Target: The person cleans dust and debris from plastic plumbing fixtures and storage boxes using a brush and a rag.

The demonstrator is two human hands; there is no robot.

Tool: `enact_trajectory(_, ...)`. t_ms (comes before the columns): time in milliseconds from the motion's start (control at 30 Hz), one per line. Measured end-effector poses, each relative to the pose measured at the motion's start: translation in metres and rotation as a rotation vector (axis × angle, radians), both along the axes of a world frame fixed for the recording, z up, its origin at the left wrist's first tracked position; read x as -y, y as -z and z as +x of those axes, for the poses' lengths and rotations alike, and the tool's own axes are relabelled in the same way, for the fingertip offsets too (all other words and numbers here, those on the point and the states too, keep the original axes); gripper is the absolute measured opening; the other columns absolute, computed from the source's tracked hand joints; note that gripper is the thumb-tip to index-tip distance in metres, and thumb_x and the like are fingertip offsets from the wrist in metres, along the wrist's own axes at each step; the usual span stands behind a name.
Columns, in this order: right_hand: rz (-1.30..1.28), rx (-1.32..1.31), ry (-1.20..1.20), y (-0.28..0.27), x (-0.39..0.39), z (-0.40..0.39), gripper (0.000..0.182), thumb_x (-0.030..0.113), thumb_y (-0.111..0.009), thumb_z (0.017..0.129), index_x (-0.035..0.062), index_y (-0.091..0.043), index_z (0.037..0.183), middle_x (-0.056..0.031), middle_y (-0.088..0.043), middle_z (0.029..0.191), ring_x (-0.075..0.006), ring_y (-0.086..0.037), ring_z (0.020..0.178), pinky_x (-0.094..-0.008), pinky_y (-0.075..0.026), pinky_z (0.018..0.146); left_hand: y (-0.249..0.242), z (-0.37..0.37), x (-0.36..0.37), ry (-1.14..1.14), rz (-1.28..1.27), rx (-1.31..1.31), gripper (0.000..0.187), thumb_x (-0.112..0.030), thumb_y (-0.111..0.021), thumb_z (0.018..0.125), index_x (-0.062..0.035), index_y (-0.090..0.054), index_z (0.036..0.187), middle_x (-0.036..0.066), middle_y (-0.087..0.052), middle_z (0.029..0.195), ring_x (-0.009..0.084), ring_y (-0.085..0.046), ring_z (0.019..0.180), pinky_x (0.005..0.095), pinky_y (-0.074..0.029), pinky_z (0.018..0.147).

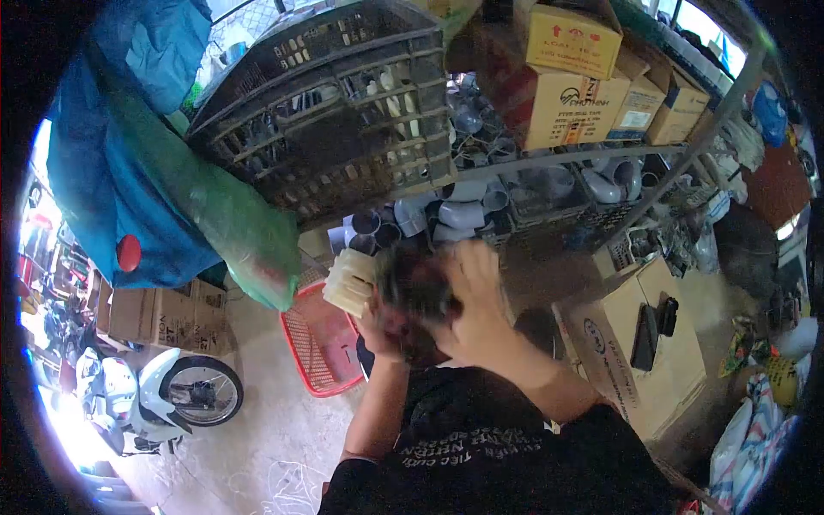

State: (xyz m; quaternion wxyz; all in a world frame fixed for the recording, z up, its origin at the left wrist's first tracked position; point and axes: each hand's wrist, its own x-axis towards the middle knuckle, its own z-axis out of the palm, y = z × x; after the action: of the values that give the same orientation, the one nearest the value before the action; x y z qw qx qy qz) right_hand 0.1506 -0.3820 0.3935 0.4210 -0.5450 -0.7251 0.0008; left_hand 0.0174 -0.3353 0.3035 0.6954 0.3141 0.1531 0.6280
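My left hand (384,332) is closed at the lower edge of a cream-coloured ribbed piece (350,281) that looks like stacked plastic strips. Right beside that piece, between my two hands, is a dark rounded object (415,283), too blurred to name. My right hand (474,296) is against the dark object's right side, its fingers pointing up and smeared by motion. How firmly it grips cannot be made out. A red plastic basket (311,343) stands on the floor below my left hand.
Ahead, a black crate (335,129) full of small parts rests on a shelf beside cardboard boxes (571,107). Grey pipe elbows (463,215) fill the lower shelf. At right, a phone (645,336) lies on a carton (601,343). A motorbike (163,390) stands left.
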Motion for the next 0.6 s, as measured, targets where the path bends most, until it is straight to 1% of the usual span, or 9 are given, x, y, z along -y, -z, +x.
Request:
enact_trajectory(33, -0.036, -0.067, 0.012, -0.002, -0.008, -0.002, 0.058, 0.028, -0.070, 0.072, -0.0031, -0.047, 0.115, -0.0213, -0.043, 0.106, -0.0393, -0.041, 0.100, -0.0466, -0.033, 0.088, -0.002, 0.007, 0.000, -0.050, 0.152, -0.043, 0.077, -0.054, -0.047, 0.082, -0.0026, -0.033, 0.138, 0.016, -0.044, 0.131, 0.0315, -0.045, 0.119, 0.0452, -0.033, 0.105)
enact_trajectory(133, -0.042, -0.178, 0.000, 0.003, -0.010, -0.009, 0.048, 0.022, -0.067, 0.074, -0.0043, -0.047, 0.109, -0.0243, -0.043, 0.112, -0.0414, -0.041, 0.104, -0.0468, -0.033, 0.090, 0.011, 0.001, -0.001, -0.135, 0.183, -0.133, 0.081, -0.055, -0.052, 0.078, -0.0029, -0.033, 0.137, 0.016, -0.045, 0.131, 0.0312, -0.045, 0.119, 0.0454, -0.034, 0.104)
enact_trajectory(167, -0.002, -0.210, 0.003, 0.015, -0.007, -0.012, 0.047, 0.021, -0.066, 0.074, -0.0042, -0.047, 0.109, -0.0253, -0.043, 0.114, -0.0421, -0.041, 0.105, -0.0473, -0.033, 0.090, 0.008, 0.002, -0.003, -0.153, 0.157, -0.063, 0.080, -0.053, -0.055, 0.077, -0.0027, -0.035, 0.136, 0.017, -0.047, 0.128, 0.0325, -0.047, 0.116, 0.0470, -0.036, 0.101)
enact_trajectory(267, 0.013, -0.185, -0.016, 0.036, 0.009, -0.017, 0.050, 0.021, -0.066, 0.073, -0.0052, -0.046, 0.110, -0.0300, -0.041, 0.120, -0.0450, -0.040, 0.110, -0.0520, -0.032, 0.092, 0.002, -0.012, -0.013, 0.058, -0.073, 0.169, 0.082, -0.043, -0.071, 0.074, 0.0000, -0.035, 0.133, 0.015, -0.050, 0.124, 0.0297, -0.053, 0.112, 0.0432, -0.043, 0.097)
enact_trajectory(300, -0.018, -0.196, -0.031, 0.041, 0.010, -0.014, 0.051, 0.020, -0.066, 0.073, -0.0056, -0.045, 0.112, -0.0309, -0.040, 0.120, -0.0458, -0.040, 0.109, -0.0538, -0.032, 0.092, 0.008, -0.017, -0.018, 0.000, 0.004, 0.047, 0.082, -0.040, -0.074, 0.072, 0.0000, -0.036, 0.132, 0.015, -0.052, 0.121, 0.0294, -0.055, 0.108, 0.0426, -0.046, 0.095)
enact_trajectory(333, -0.053, -0.208, -0.040, 0.047, 0.011, -0.012, 0.053, 0.020, -0.066, 0.072, -0.0060, -0.045, 0.113, -0.0317, -0.040, 0.120, -0.0465, -0.040, 0.109, -0.0556, -0.031, 0.092, 0.006, -0.013, -0.016, -0.055, -0.014, 0.050, 0.082, -0.040, -0.075, 0.071, -0.0002, -0.036, 0.131, 0.015, -0.052, 0.120, 0.0288, -0.056, 0.107, 0.0419, -0.047, 0.093)
enact_trajectory(433, -0.218, -0.319, 0.043, 0.037, -0.010, 0.011, 0.050, 0.019, -0.064, 0.078, -0.0033, -0.047, 0.119, -0.0270, -0.048, 0.120, -0.0443, -0.044, 0.112, -0.0497, -0.034, 0.096, -0.009, 0.010, 0.013, -0.215, -0.020, 0.085, 0.083, -0.041, -0.077, 0.068, -0.0017, -0.038, 0.130, 0.014, -0.054, 0.115, 0.0259, -0.057, 0.103, 0.0386, -0.050, 0.087)
enact_trajectory(500, -0.419, -0.466, -0.011, 0.021, -0.009, 0.015, 0.042, 0.021, -0.060, 0.086, -0.0011, -0.050, 0.121, -0.0213, -0.054, 0.119, -0.0383, -0.047, 0.116, -0.0418, -0.036, 0.098, -0.015, 0.005, 0.012, -0.141, 0.051, -0.044, 0.084, -0.044, -0.075, 0.068, -0.0025, -0.038, 0.130, 0.014, -0.053, 0.115, 0.0263, -0.057, 0.103, 0.0396, -0.048, 0.089)
enact_trajectory(600, -0.357, -0.678, -0.048, 0.023, 0.010, 0.004, 0.042, 0.024, -0.060, 0.088, -0.0024, -0.050, 0.119, -0.0224, -0.054, 0.119, -0.0374, -0.049, 0.115, -0.0420, -0.036, 0.099, -0.028, 0.011, 0.009, -0.137, -0.038, 0.023, 0.081, -0.051, -0.067, 0.072, -0.0020, -0.038, 0.130, 0.015, -0.054, 0.114, 0.0278, -0.058, 0.099, 0.0401, -0.049, 0.087)
